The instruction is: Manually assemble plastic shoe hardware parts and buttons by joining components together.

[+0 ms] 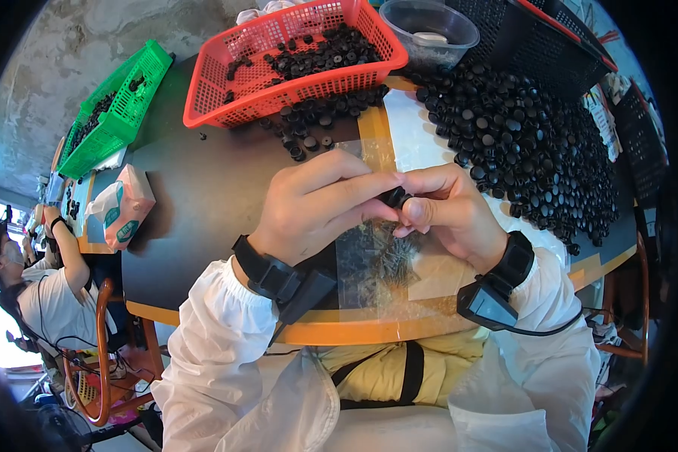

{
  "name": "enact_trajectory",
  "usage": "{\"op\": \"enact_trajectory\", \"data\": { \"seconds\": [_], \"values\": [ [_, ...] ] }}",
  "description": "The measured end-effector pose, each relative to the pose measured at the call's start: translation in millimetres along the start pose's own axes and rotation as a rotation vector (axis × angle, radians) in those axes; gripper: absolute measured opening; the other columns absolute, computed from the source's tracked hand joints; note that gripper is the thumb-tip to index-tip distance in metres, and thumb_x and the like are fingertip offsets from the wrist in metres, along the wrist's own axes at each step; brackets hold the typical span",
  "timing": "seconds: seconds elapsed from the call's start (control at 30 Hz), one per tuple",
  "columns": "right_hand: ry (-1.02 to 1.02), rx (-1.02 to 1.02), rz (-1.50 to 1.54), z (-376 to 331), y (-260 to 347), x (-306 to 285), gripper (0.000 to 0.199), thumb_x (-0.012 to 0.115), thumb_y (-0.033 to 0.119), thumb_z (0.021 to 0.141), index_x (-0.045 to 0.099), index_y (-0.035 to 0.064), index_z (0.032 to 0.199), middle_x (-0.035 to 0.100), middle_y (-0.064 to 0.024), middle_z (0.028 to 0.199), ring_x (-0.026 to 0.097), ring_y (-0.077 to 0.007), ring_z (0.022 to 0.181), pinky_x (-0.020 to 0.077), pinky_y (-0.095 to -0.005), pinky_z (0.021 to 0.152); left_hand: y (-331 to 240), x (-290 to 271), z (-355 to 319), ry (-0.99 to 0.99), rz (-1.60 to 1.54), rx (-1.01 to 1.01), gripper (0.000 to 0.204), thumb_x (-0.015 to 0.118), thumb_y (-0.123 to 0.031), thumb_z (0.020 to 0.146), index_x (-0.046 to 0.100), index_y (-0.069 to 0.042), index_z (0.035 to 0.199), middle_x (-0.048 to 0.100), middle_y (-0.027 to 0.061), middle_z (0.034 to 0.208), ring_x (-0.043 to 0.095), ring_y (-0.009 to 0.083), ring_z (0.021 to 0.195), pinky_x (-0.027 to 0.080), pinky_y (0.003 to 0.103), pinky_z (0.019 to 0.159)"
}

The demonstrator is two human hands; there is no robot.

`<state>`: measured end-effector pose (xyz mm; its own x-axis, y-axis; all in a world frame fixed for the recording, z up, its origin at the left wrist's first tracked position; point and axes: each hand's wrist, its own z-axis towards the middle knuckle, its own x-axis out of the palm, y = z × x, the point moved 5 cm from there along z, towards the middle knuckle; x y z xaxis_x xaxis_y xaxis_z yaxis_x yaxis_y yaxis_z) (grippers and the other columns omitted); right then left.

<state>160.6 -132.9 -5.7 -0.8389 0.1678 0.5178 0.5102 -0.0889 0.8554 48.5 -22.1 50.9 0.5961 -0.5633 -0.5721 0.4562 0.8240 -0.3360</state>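
Observation:
In front of me, both hands meet over the table. A small round black plastic part [395, 198] is pinched between the fingertips of my left hand [309, 197] and my right hand [459, 215]; the fingers hide much of it. Under the hands lies a loose heap of thin, small metal pieces [393, 260], too fine to tell their kind. They rest on a clear plastic sheet [352, 282]. To the right spreads a large pile of black round caps [520, 143]. Several more black parts [309, 139] lie beyond my left hand.
A red basket [203, 102] with black parts stands at the far side. Beside it is a clear plastic tub [437, 53], then a black crate [535, 49]. On the left are a tissue pack [132, 203], a green basket [132, 120] and a seated person [60, 301].

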Motion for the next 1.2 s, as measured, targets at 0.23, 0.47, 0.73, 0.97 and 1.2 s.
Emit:
{"op": "enact_trajectory", "data": {
  "seconds": [0.23,0.47,0.73,0.97,1.2],
  "values": [
    [0.066,0.083,-0.126,-2,8,8,0.031,0.07,0.015,0.088,0.066,-0.0029,0.113,0.069,-0.0089,0.093,0.066,-0.0108,0.081,0.0525,-0.0215,0.067,1,0,0,-0.005,-0.11,-0.016,0.037,0.085,-0.015,0.064,0.073,-0.007,0.099,0.055,0.0021,0.081,0.053,0.0121,0.065,0.044,0.024,0.056],
    [0.174,0.065,-0.005,-1,5,10,0.038,0.066,0.02,0.091,0.061,-0.0041,0.119,0.066,-0.0117,0.105,0.063,-0.013,0.089,0.0589,-0.0289,0.07,3,-1,1,0.003,-0.166,-0.104,0.034,0.085,-0.007,0.064,0.074,-0.01,0.097,0.052,0.0015,0.084,0.054,0.014,0.07,0.045,0.025,0.058],
    [0.073,0.053,-0.121,-2,6,10,0.036,0.066,0.021,0.091,0.063,-0.0045,0.116,0.067,-0.0098,0.097,0.063,-0.0112,0.079,0.0568,-0.0244,0.064,8,7,-5,0.006,-0.273,-0.189,0.036,0.084,-0.008,0.065,0.074,-0.01,0.099,0.049,0.0022,0.087,0.052,0.0145,0.072,0.045,0.025,0.061],
    [0.122,-0.013,-0.196,-3,10,9,0.034,0.068,0.018,0.089,0.064,-0.0045,0.115,0.068,-0.0105,0.096,0.064,-0.0114,0.076,0.0563,-0.0239,0.065,-1,6,-3,0.041,-0.195,-0.139,0.042,0.084,-0.008,0.064,0.072,-0.012,0.104,0.047,0.0009,0.087,0.051,0.0136,0.072,0.045,0.025,0.06],
    [0.098,-0.032,-0.115,-1,3,6,0.033,0.067,0.018,0.09,0.064,-0.0042,0.115,0.068,-0.0096,0.089,0.063,-0.0104,0.073,0.0542,-0.0231,0.063,2,6,-3,-0.035,-0.144,-0.153,0.042,0.085,-0.017,0.061,0.073,-0.008,0.1,0.051,0.0016,0.086,0.052,0.0107,0.066,0.044,0.024,0.057]
  ]
}}
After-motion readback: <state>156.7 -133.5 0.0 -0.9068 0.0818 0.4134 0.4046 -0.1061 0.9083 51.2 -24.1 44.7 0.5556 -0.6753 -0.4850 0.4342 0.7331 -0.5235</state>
